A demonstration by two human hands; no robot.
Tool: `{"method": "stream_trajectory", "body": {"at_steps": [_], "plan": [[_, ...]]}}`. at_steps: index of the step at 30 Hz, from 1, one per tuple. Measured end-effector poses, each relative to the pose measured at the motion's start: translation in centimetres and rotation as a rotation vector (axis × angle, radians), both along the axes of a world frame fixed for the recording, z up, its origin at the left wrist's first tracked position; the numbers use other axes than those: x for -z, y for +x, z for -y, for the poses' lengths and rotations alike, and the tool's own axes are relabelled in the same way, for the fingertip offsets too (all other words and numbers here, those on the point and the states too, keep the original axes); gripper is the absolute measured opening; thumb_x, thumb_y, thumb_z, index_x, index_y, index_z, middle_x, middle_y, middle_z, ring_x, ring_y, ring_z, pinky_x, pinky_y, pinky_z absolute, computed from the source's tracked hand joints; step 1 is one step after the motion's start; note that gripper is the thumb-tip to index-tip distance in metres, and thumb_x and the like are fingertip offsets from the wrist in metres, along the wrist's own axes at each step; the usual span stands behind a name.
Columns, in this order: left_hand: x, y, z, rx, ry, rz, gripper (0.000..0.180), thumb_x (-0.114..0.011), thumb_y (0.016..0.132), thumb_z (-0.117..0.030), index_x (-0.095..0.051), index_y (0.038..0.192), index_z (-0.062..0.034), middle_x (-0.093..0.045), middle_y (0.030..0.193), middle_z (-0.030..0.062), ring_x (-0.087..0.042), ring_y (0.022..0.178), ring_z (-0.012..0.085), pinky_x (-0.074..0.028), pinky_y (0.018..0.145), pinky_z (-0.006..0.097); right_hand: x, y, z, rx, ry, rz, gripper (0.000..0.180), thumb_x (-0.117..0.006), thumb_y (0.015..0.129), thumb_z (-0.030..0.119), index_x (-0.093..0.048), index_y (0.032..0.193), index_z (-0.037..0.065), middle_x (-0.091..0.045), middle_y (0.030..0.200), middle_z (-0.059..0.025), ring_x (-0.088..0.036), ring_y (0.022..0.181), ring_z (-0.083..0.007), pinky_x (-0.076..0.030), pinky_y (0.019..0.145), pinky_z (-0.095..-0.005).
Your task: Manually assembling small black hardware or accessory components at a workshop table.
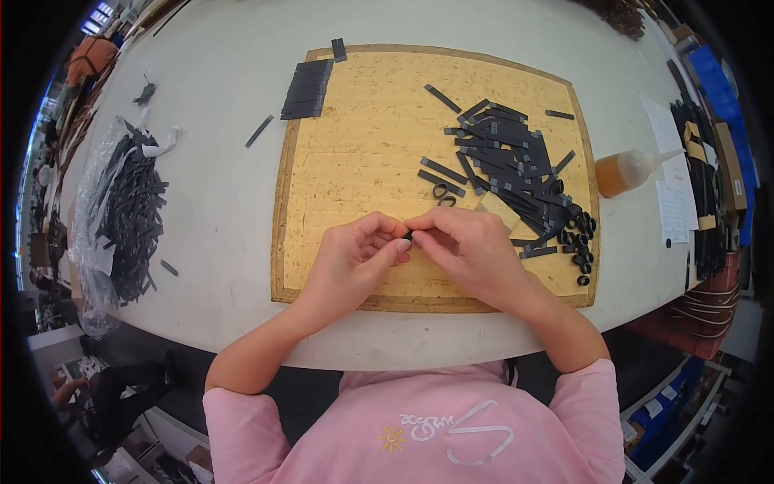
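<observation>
Pinching black piece (409, 235): left hand (355, 256), right hand (472, 244), over board (355, 161) toward near edge; open room leftward.

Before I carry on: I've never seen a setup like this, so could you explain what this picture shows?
There is no robot here. A fisheye camera on a person's head looks down, so straight edges bend. The bare left hand and right hand meet at the fingertips around a small black piece, mostly hidden. Beneath is a yellowish board on a pale table. On its right lie loose black strips and black rings; a neat strip stack sits at its far left corner. Right of the board lies a nozzle bottle with amber liquid.
</observation>
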State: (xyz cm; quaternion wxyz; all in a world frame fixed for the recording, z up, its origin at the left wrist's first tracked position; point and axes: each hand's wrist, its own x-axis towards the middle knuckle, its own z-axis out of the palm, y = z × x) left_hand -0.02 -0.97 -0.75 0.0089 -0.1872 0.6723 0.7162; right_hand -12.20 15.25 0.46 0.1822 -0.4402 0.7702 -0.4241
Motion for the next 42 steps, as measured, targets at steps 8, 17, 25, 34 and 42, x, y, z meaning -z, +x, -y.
{"method": "stream_trajectory", "body": {"at_steps": [8, 17, 25, 34, 42], "plan": [[0.1, 0.0, -0.1, 0.026, -0.076, -0.034, 0.011, -0.065, 0.098, -0.001, -0.067, 0.105, 0.0068, -0.073, 0.092, 0.0065, -0.069, 0.086, 0.0083, -0.056, 0.076, 0.023, -0.9, 0.4, 0.2, -0.032, 0.072, -0.183, 0.013, -0.069, 0.091, 0.014, -0.070, 0.091, 0.001, -0.072, 0.084, -0.0138, -0.070, 0.076, -0.0318, -0.055, 0.067, -0.0418], [-0.3, -0.1, -0.5, 0.058, -0.144, 0.002, 0.010, -0.064, 0.097, 0.000, -0.067, 0.105, 0.0061, -0.073, 0.091, 0.0067, -0.069, 0.085, 0.0085, -0.055, 0.076, 0.022, -0.2, -0.1, 0.1, 0.012, 0.056, 0.067, 0.015, -0.070, 0.090, 0.016, -0.070, 0.088, 0.001, -0.072, 0.077, -0.0147, -0.071, 0.072, -0.0324, -0.055, 0.065, -0.0415], [-0.2, -0.2, -0.4, 0.060, -0.154, 0.016, 0.010, -0.065, 0.098, -0.001, -0.068, 0.104, 0.0058, -0.073, 0.090, 0.0059, -0.069, 0.083, 0.0086, -0.055, 0.075, 0.022, -0.3, -0.8, 0.0, -0.017, 0.061, 0.162, 0.016, -0.071, 0.090, 0.016, -0.070, 0.091, 0.000, -0.074, 0.080, -0.0141, -0.074, 0.074, -0.0271, -0.057, 0.066, -0.0364], [-0.1, -0.1, -0.4, 0.061, -0.165, 0.004, 0.009, -0.064, 0.098, -0.001, -0.067, 0.104, 0.0055, -0.073, 0.088, 0.0059, -0.069, 0.082, 0.0090, -0.055, 0.075, 0.023, -0.1, -0.9, 0.3, -0.027, 0.106, 0.111, 0.014, -0.072, 0.089, 0.014, -0.070, 0.090, 0.000, -0.075, 0.079, -0.0132, -0.075, 0.073, -0.0231, -0.058, 0.066, -0.0317], [-0.7, -0.2, -0.3, 0.088, -0.199, 0.019, 0.010, -0.064, 0.098, -0.002, -0.067, 0.104, 0.0054, -0.073, 0.088, 0.0055, -0.068, 0.084, 0.0087, -0.055, 0.076, 0.023, 0.0, -0.9, 0.3, -0.013, 0.077, 0.106, 0.018, -0.072, 0.085, 0.020, -0.068, 0.084, 0.002, -0.071, 0.074, -0.0153, -0.071, 0.070, -0.0321, -0.054, 0.064, -0.0415]]}}
